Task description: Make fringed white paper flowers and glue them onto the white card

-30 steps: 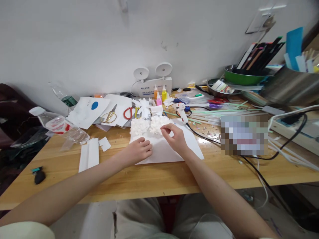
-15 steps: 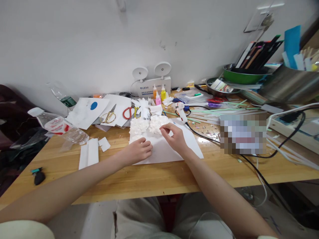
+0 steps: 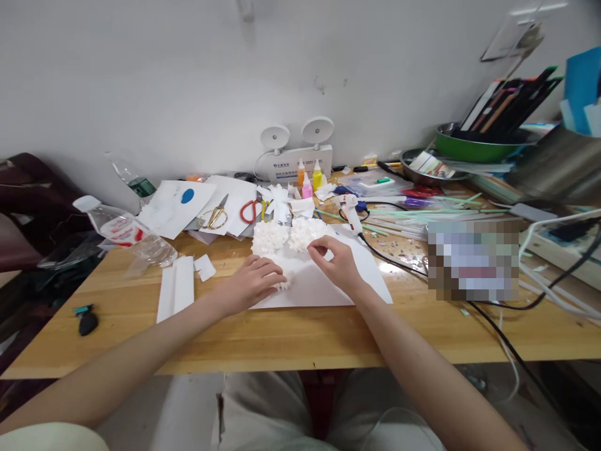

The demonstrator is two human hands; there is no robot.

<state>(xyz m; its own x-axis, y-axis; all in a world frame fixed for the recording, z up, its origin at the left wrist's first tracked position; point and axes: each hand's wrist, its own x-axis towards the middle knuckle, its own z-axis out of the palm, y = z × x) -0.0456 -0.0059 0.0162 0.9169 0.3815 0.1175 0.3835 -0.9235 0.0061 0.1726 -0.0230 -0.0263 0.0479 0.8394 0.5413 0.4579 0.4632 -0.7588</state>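
Note:
On a white sheet of paper (image 3: 323, 285) lie two clusters of ruffled white paper pieces, a left cluster (image 3: 270, 238) and a right cluster (image 3: 305, 233). My left hand (image 3: 251, 285) is low over the sheet, its fingers bent round a small ruffled white piece (image 3: 284, 280) that shows past the fingertips. Beside the right cluster, my right hand (image 3: 334, 258) has thumb and index finger pinched together. Whatever may be between those fingertips is too small to make out.
Behind the sheet lie red-handled scissors (image 3: 248, 212), gold scissors (image 3: 215, 216) and small paint bottles (image 3: 307, 186). A glue gun (image 3: 351, 215) with a black cord rests to the right. A water bottle (image 3: 124, 232) leans at left near folded white paper (image 3: 176, 288).
The view has shifted slightly left. My left hand has turned, and a small ruffled piece now shows at its fingertips. The right hand stays pinched, slightly lower beside the right cluster.

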